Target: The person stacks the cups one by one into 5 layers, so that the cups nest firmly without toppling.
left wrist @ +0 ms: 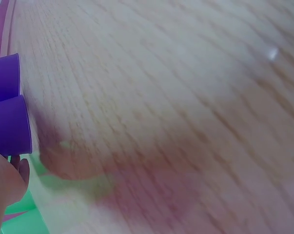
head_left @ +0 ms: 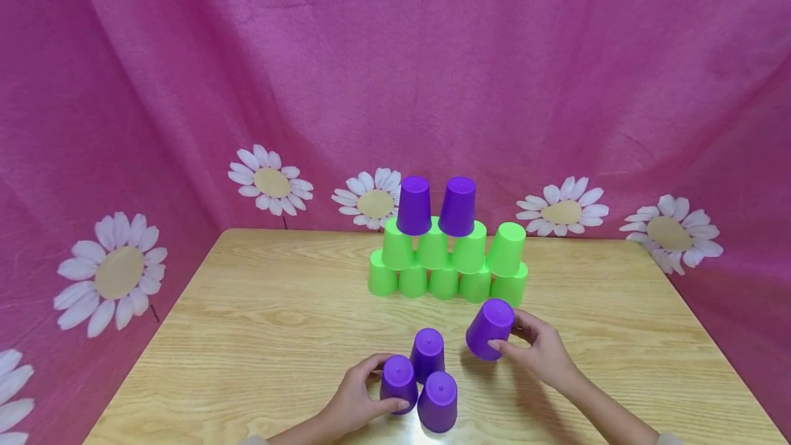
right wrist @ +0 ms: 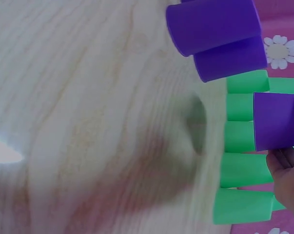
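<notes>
My right hand [head_left: 546,352] grips an upside-down purple cup [head_left: 491,329] between thumb and fingers, tilted and raised off the table; the right wrist view shows this held cup [right wrist: 277,122] too. At front centre, my left hand [head_left: 357,400] holds another upside-down purple cup [head_left: 399,383], its thumb across the front. Two more purple cups stand close by, one behind [head_left: 428,354] and one to the right [head_left: 438,404]. Farther back are two rows of upside-down green cups [head_left: 443,283], the upper resting on the lower. On the upper row sit two purple cups [head_left: 414,206], slightly apart.
The wooden table [head_left: 266,321] extends on both sides of the cups. A pink cloth [head_left: 346,74] with white daisies hangs behind the table and along its sides. The rightmost upper green cup [head_left: 507,249] has nothing on top.
</notes>
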The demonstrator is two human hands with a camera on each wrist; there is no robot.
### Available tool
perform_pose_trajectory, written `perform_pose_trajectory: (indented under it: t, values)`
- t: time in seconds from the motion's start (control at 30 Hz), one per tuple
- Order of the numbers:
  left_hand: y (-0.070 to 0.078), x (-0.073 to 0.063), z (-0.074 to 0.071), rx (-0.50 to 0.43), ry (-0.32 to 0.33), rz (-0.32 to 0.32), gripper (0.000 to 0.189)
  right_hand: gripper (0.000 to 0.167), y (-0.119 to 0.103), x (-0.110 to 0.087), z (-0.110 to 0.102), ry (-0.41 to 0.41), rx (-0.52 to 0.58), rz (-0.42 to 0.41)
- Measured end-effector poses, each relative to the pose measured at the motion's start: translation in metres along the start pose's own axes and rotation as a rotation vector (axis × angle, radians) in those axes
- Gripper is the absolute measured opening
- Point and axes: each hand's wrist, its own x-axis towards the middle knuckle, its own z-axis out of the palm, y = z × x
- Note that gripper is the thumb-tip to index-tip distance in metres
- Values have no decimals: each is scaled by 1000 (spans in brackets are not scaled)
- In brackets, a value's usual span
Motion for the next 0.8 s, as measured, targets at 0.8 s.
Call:
perform_pose_trajectory:
  t: [0.8]
  values:
    - [-3,-1,-1,49,14,12,54,38,-21,28,-19,76,-34,6]
